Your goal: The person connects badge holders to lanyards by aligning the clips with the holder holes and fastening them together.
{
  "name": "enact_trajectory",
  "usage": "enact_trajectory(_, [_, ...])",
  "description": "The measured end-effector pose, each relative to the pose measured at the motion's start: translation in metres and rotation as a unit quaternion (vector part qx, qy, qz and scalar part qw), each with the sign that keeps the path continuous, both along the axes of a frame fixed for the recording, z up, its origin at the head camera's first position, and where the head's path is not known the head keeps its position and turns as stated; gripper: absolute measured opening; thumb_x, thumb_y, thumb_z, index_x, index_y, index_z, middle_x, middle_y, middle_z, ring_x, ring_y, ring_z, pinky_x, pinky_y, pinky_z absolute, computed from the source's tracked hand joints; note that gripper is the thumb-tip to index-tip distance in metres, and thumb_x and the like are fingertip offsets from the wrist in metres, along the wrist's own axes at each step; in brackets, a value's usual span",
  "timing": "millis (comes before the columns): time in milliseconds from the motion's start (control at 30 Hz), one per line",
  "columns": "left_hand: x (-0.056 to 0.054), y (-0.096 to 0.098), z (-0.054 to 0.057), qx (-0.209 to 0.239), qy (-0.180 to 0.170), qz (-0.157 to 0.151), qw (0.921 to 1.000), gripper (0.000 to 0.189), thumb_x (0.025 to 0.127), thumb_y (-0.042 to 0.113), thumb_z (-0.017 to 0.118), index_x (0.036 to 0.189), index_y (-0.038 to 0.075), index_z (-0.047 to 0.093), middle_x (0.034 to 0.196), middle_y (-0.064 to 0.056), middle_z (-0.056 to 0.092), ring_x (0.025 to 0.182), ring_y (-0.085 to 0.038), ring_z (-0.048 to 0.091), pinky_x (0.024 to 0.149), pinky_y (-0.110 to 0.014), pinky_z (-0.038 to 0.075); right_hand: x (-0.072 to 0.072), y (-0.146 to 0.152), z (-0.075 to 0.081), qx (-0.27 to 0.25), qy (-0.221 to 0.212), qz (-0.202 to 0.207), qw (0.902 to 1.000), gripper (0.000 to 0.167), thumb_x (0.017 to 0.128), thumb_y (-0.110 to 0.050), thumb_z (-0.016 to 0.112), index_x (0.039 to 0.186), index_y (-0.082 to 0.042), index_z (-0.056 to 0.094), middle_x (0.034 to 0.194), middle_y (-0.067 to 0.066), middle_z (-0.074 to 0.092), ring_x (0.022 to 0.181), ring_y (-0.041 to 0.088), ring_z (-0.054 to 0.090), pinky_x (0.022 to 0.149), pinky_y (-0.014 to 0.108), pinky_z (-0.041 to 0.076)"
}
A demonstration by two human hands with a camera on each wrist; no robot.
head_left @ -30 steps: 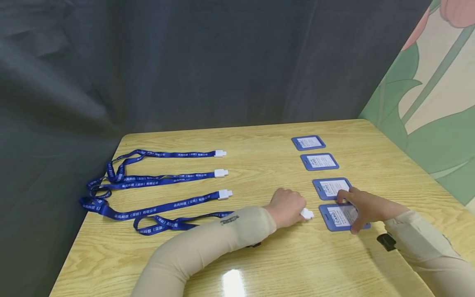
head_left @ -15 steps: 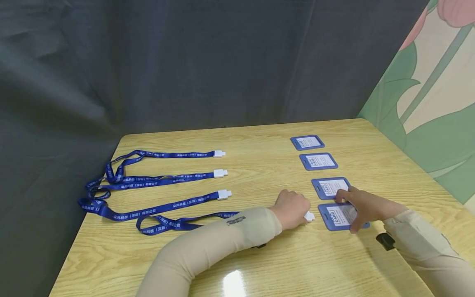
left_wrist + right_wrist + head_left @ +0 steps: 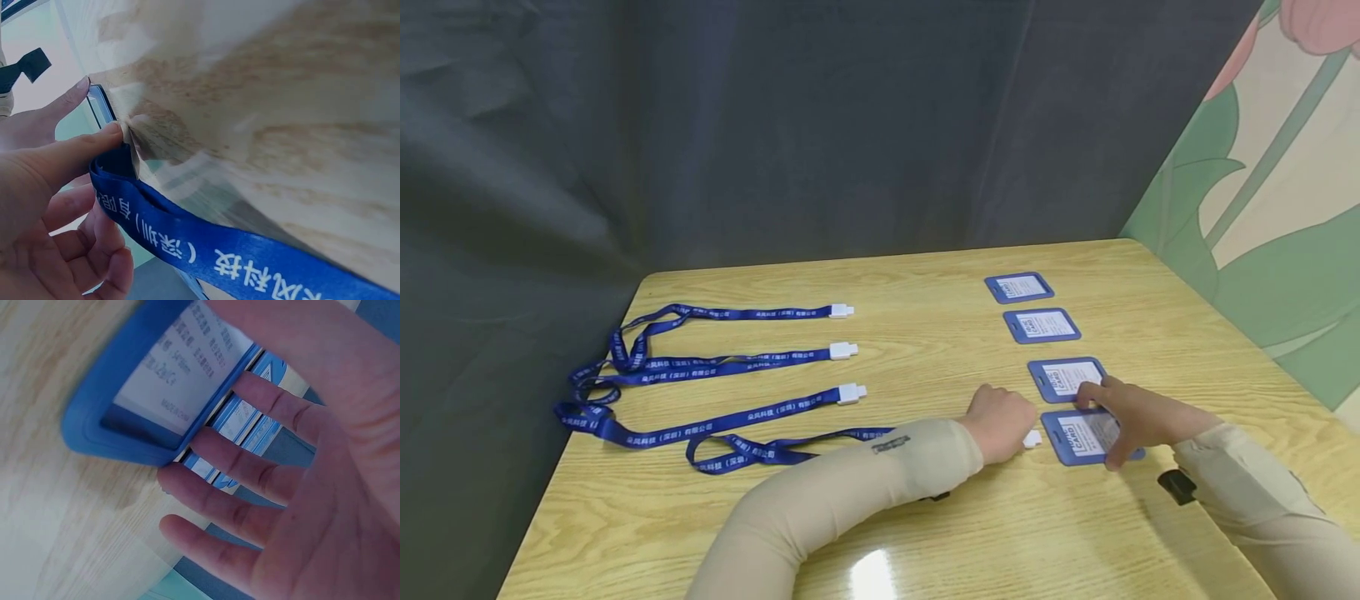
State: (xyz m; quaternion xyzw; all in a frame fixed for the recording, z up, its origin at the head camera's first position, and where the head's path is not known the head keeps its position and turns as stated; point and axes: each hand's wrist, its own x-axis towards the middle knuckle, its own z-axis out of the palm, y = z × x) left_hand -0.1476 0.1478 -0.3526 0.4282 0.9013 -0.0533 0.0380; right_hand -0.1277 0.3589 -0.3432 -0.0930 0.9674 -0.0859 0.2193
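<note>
My left hand point(image 3: 1002, 423) pinches a blue lanyard point(image 3: 187, 234) near its white plastic clip point(image 3: 1033, 438), which pokes out past the fingers toward the nearest card holder. In the left wrist view the thumb presses on the strap's end just over the table. That nearest holder, a blue-framed ID card holder point(image 3: 1078, 437), lies flat with its slot end facing the clip. My right hand point(image 3: 1138, 421) holds it by its long edges, thumb on the near side and fingertips on the far side. A small gap shows between clip and holder. The left sleeve hides part of the strap.
Three more lanyards point(image 3: 730, 432) stretch across the left of the wooden table point(image 3: 925, 333), white clips pointing right. Beyond the right hand, three more card holders point(image 3: 1042, 325) lie in a column. A dark curtain point(image 3: 850, 125) hangs behind; a painted wall point(image 3: 1285, 208) stands at right.
My left hand has slid slightly right, drawing the lanyard along and bringing its clip closer to the card holder. The right hand stays on the holder.
</note>
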Motion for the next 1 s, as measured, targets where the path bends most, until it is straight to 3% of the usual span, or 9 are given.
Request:
enact_trajectory(333, [-0.001, 0.007, -0.002, 0.013, -0.009, -0.006, 0.9999, 0.017, 0.078, 0.04, 0.073, 0.09, 0.029, 0.068, 0.09, 0.014, 0.069, 0.078, -0.003, 0.063, 0.066, -0.021, 0.049, 0.001, 0.001, -0.001, -0.007, 0.009, 0.003, 0.9999, 0.071, 0.049, -0.022, 0.09, 0.107, -0.013, 0.049, 0.101, 0.014, 0.05, 0.083, 0.024, 0.049, 0.072, 0.039, 0.045])
enact_trajectory(667, [0.0, 0.013, -0.007, 0.021, 0.007, -0.013, 0.9997, 0.017, 0.078, 0.043, 0.072, 0.088, 0.03, 0.068, 0.086, 0.016, 0.068, 0.075, -0.002, 0.061, 0.061, -0.021, 0.048, 0.001, -0.001, 0.001, -0.007, 0.017, 0.015, 0.9997, 0.07, 0.049, -0.022, 0.09, 0.105, -0.013, 0.049, 0.098, 0.012, 0.05, 0.082, 0.023, 0.049, 0.072, 0.038, 0.045])
enact_trajectory(1000, [-0.001, 0.016, -0.011, 0.028, 0.002, 0.003, 0.9996, 0.021, 0.073, 0.046, 0.075, 0.086, 0.031, 0.069, 0.09, 0.017, 0.068, 0.079, -0.002, 0.062, 0.059, -0.021, 0.049, -0.005, -0.002, -0.001, 0.012, 0.01, 0.031, 0.9994, 0.071, 0.048, -0.025, 0.09, 0.106, -0.016, 0.051, 0.098, 0.014, 0.05, 0.082, 0.025, 0.049, 0.074, 0.047, 0.048])
